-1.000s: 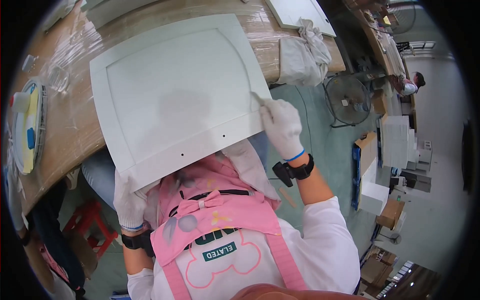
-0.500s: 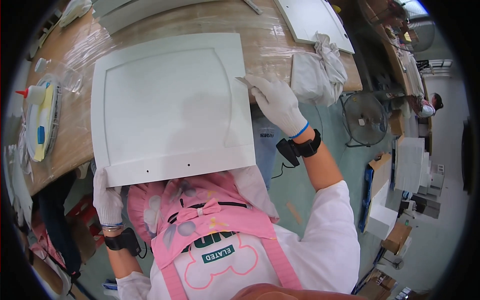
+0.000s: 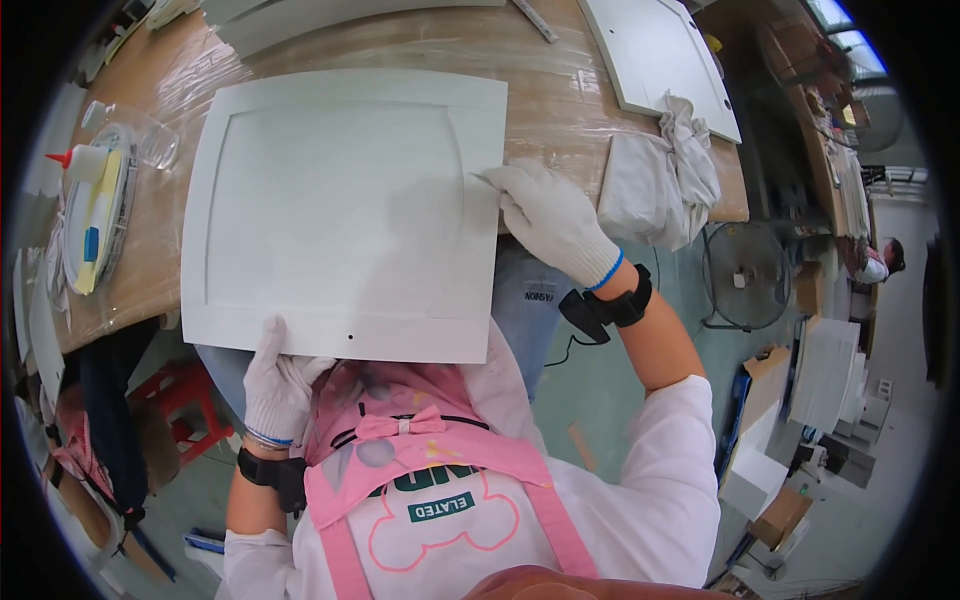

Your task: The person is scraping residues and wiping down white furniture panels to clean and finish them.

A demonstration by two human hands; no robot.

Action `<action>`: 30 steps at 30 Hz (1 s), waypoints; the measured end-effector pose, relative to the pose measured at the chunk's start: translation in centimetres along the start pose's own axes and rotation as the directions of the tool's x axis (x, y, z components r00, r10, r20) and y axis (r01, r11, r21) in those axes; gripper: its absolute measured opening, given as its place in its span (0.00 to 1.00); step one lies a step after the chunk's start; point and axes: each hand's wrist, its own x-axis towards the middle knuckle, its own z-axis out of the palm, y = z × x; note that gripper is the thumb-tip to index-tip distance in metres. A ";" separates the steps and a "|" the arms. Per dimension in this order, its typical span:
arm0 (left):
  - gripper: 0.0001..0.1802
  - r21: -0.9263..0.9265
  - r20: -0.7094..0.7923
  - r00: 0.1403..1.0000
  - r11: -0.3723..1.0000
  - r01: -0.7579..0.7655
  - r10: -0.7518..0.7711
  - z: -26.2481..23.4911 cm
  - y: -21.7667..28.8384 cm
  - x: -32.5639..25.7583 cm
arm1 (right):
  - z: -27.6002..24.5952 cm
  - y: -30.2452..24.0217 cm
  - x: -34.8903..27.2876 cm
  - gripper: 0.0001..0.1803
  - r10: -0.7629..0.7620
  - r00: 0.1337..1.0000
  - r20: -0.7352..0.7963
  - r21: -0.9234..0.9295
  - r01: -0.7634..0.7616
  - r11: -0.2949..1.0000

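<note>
A white framed panel [image 3: 330, 210], like a cabinet door, lies in front of me with its near edge over my lap. My left hand [image 3: 278, 390], in a white knit glove, grips that near edge, thumb on top and fingers beneath. At the panel's right side my gloved right hand [image 3: 550, 210] pinches a small thin flat blade [image 3: 482, 180]. The blade's tip is over the right frame strip, close to the recess; whether it touches cannot be told. A small dark hole shows in the near strip, by my left thumb.
The film-covered table [image 3: 545, 105] holds a white bottle with a red tip [image 3: 88, 163] on a round lid, a clear bottle [image 3: 158, 146], a white cloth [image 3: 660, 180], another white panel [image 3: 660, 60] and a metal strip [image 3: 534, 20]. A floor fan [image 3: 745, 275] stands right.
My left hand has moved right along the near edge, its thumb now on top. The panel has turned slightly. My right hand stays by the right strip with the blade, a little lower.
</note>
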 end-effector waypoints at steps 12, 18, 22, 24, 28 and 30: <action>0.24 0.074 -0.033 0.997 0.995 -0.070 0.073 -1.0 0.7 1.6 | -0.5 -0.5 -0.2 0.28 -0.108 0.967 0.231 -0.245 0.165 0.955; 0.24 0.066 -0.022 0.997 0.995 -0.079 0.080 -1.3 0.7 1.6 | -1.1 -1.3 -0.2 0.30 -0.033 0.958 0.284 -0.203 0.094 0.975; 0.25 0.058 -0.048 0.996 0.996 -0.073 0.076 -1.1 0.7 1.6 | -1.3 -2.1 -0.5 0.30 -0.032 0.940 0.340 -0.264 0.128 0.956; 0.25 0.071 -0.038 0.995 0.993 -0.089 0.092 -1.3 0.7 1.6 | -1.8 -2.4 -0.4 0.31 -0.065 0.917 0.393 -0.210 0.159 0.965; 0.25 0.079 -0.057 0.995 0.994 -0.082 0.086 -1.0 0.6 1.7 | -1.6 -2.0 -0.4 0.31 -0.032 0.949 0.313 -0.245 0.113 0.963; 0.25 0.061 -0.045 0.996 0.995 -0.079 0.082 -0.7 0.6 1.5 | -1.9 -3.0 -0.5 0.31 -0.055 0.912 0.405 -0.295 0.188 0.937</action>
